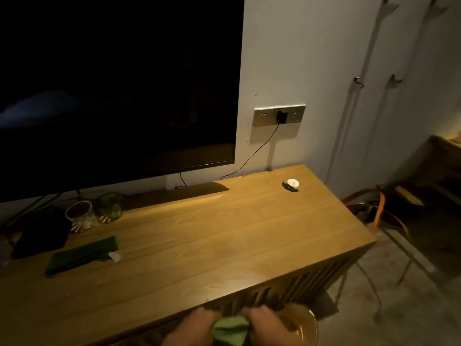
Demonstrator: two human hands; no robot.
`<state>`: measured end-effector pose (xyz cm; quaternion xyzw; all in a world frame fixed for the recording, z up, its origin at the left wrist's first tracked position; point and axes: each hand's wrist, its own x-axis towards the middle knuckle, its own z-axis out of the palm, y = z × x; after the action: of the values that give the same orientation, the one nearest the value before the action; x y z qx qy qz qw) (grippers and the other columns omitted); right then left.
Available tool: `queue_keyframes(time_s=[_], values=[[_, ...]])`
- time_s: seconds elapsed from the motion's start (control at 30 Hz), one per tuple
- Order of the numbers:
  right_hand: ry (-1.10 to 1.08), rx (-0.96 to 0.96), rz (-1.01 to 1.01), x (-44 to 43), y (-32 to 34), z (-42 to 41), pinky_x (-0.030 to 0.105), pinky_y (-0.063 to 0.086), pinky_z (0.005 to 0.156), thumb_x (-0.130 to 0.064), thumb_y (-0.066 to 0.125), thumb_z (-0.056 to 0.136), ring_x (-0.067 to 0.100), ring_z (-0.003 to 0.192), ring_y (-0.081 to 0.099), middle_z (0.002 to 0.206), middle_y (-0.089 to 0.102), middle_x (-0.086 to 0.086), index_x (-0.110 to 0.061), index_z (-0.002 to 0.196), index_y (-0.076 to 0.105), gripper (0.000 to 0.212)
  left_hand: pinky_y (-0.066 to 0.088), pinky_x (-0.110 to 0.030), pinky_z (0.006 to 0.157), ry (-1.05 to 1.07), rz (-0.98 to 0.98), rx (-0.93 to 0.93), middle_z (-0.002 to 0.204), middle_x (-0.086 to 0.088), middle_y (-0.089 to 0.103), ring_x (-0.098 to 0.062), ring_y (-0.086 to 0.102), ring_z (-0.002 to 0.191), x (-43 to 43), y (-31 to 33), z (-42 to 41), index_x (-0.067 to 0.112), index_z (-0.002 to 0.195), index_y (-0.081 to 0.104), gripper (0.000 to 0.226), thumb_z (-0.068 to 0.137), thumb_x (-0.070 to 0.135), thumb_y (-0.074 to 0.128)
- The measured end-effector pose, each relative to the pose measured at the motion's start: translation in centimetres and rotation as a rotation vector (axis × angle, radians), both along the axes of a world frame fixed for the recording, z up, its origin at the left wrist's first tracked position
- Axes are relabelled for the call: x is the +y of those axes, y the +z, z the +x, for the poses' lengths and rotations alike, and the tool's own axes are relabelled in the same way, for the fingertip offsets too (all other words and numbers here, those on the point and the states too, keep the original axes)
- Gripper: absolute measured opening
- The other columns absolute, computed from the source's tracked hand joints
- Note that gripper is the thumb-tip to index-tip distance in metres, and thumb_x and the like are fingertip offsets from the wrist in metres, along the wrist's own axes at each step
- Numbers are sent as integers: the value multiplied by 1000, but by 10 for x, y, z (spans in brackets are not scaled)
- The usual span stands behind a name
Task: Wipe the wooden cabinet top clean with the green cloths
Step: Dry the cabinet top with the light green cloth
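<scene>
Both my hands are low at the front edge of the cabinet top (199, 236), bunched together on a light green cloth (230, 329). My left hand (192, 325) and right hand (268, 325) are each clenched around it, cloth wadded between them, held off the wood and just in front of the slatted cabinet face. Just right of my right hand is a round yellowish bowl (305, 320), below the cabinet edge. A second, darker green cloth (82, 255) lies folded flat on the top, well up and left of my left hand. Beyond it, further left: a clear glass (81, 216), a green glass (111, 207) touching or just beside it, and a black box (42, 233). Far up and right of my hands, a small white object (293, 183) sits near the back corner. TV screen (112, 83) is dark.
</scene>
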<state>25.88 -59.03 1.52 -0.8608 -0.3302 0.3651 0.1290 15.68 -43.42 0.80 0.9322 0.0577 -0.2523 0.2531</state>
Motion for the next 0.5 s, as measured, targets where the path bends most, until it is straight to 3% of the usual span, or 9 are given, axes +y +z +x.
queue_keyframes(time_s=[0.03, 0.1, 0.2, 0.3, 0.37, 0.5], values=[[33, -157, 34, -7, 7, 22, 36, 38, 108, -28, 49, 93, 28, 129, 52, 137, 59, 10, -28, 133, 56, 41, 46, -35, 101, 75, 17, -107, 131, -3, 61, -23, 56, 123, 9, 4, 27, 29, 123, 58, 32, 92, 30, 48], [-15, -250, 32, -9, 12, 54, 37, 42, 105, -26, 54, 91, 29, 129, 51, 140, 55, 8, -31, 139, 49, 49, 43, -33, 103, 101, 65, -238, 138, 0, 57, -20, 51, 127, 12, 13, 58, 30, 133, 54, 43, 91, 21, 47], [103, -353, -114, -3, 3, 90, 44, 23, 119, -18, 59, 93, 36, 148, 21, 162, 19, 18, -27, 157, 15, 78, 30, -35, 116, 115, 120, -227, 157, -2, 34, -23, 31, 144, 10, -3, 89, 25, 151, 29, 65, 91, 9, 48], [181, -269, -219, -6, -21, 105, 51, 3, 122, -25, 63, 89, 36, 151, -4, 164, -2, 19, -24, 157, -6, 98, 8, -43, 123, -17, 177, -20, 166, -5, 2, -28, 3, 151, 5, -35, 87, 22, 156, 2, 86, 92, 32, 59], [152, -227, -204, -6, -43, 105, 49, 0, 122, -37, 54, 94, 34, 151, -5, 165, -3, 17, -19, 158, -5, 88, 4, -45, 122, -36, 212, 36, 166, -7, -2, -28, 0, 151, -2, -59, 83, 21, 156, 1, 82, 95, 45, 50], [105, -341, -55, 10, -85, 114, 39, -5, 121, -46, 28, 103, 28, 152, -8, 166, -6, 13, -15, 158, 0, 70, -5, -42, 121, 166, 295, -158, 165, -3, -10, -22, -12, 151, -14, -89, 104, 20, 156, -1, 63, 103, 46, 18]])
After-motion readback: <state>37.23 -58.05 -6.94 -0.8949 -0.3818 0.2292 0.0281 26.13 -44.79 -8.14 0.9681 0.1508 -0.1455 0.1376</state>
